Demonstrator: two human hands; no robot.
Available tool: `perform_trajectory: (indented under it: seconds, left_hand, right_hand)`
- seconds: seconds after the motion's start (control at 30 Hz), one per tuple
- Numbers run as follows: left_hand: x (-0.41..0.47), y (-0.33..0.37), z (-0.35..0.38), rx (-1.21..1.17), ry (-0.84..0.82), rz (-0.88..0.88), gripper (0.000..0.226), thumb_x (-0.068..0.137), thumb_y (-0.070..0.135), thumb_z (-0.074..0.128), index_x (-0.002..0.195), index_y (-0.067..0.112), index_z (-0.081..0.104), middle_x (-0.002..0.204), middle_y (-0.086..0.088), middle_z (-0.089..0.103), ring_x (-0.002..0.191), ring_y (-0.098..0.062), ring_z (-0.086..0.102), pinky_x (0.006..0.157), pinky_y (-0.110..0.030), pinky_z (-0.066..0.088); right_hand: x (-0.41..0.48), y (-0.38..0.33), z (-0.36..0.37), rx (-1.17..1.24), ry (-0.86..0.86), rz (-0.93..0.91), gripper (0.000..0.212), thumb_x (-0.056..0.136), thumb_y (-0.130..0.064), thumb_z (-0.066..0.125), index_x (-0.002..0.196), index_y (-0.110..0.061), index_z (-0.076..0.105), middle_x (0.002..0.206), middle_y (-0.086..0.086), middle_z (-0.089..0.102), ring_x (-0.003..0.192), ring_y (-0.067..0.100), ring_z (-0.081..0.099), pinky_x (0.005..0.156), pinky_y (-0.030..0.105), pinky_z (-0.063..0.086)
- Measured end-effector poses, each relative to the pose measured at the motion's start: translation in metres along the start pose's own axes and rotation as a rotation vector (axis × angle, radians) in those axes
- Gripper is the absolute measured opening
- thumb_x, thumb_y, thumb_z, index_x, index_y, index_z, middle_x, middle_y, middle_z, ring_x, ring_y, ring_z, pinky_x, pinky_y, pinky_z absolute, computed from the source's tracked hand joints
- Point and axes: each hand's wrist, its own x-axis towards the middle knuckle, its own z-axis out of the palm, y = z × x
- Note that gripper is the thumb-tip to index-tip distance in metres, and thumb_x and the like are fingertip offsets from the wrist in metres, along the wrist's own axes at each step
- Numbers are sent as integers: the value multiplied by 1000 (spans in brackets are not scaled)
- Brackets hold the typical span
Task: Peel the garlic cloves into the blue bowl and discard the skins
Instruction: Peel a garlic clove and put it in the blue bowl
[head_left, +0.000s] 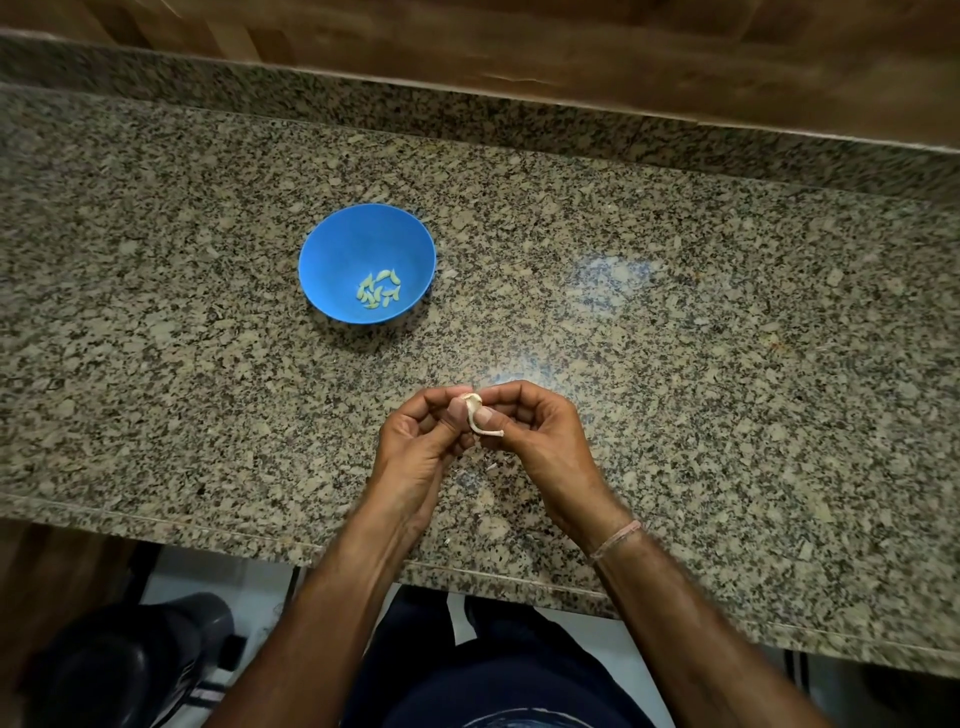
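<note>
Pale skin (480, 423) hangs off the garlic clove (471, 399) pinched by left hand (421, 441) and right hand (535, 431); next, strip it fully, then blue bowl (332, 234).

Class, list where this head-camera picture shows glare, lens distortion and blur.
Head view: glare patches on the granite counter right of the blue bowl and beyond the left hand and right hand; wide-angle distortion bows the counter's edges; corners are blurred; the pinched garlic piece is fairly sharp.
</note>
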Motion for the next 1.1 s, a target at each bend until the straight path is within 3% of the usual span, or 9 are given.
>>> perform_trajectory:
  seconds: [0.2, 0.33, 0.47, 0.63, 0.97, 1.1]
  left_hand:
    - [-4, 0, -5, 184, 68, 74, 25, 82, 22, 80, 104, 11, 74, 106, -9, 78, 92, -22, 72, 81, -34, 60]
    - [-2, -4, -8, 308, 105, 97, 16, 92, 13, 75, 107, 10, 75, 107, -6, 79, 99, -22, 76, 79, -29, 59]
    - [1, -13, -16, 287, 105, 32, 16, 93, 11, 73, 109, 10, 75, 108, -7, 78, 95, -19, 74, 77, -28, 58]
    - [7, -25, -28, 281, 128, -53, 16, 91, 12, 75, 107, 10, 75, 107, -14, 77, 98, -28, 71, 79, -33, 58]
    - [13, -27, -40, 302, 187, -201, 11, 98, 6, 67, 108, 4, 71, 100, -16, 73, 70, -13, 64, 63, -23, 56]
    - [16, -18, -47, 288, 240, -174, 13, 98, 5, 66, 110, 5, 70, 96, -11, 71, 67, -12, 62, 61, -21, 56]
  right_hand:
    - [0, 6, -1, -59, -2, 1, 20, 93, -18, 77, 109, -5, 73, 104, 9, 78, 98, 25, 75, 85, 34, 62]
    - [2, 12, -2, -152, 18, -19, 16, 92, -22, 79, 100, -8, 75, 98, 8, 78, 94, 25, 75, 84, 36, 63]
    - [4, 19, -3, -195, 14, -24, 15, 92, -20, 79, 99, -7, 76, 94, 9, 78, 90, 22, 76, 78, 29, 60]
    - [12, 38, 0, -390, 43, -34, 11, 91, -20, 80, 96, -10, 78, 89, 5, 78, 85, 18, 77, 80, 38, 65]
    - [15, 53, -3, -816, 89, -182, 5, 97, -14, 72, 95, -16, 76, 86, -5, 73, 77, 6, 69, 73, 26, 62]
    - [13, 52, -16, -841, 119, -194, 17, 97, -7, 70, 112, -12, 77, 104, 1, 77, 89, 6, 72, 82, 24, 63]
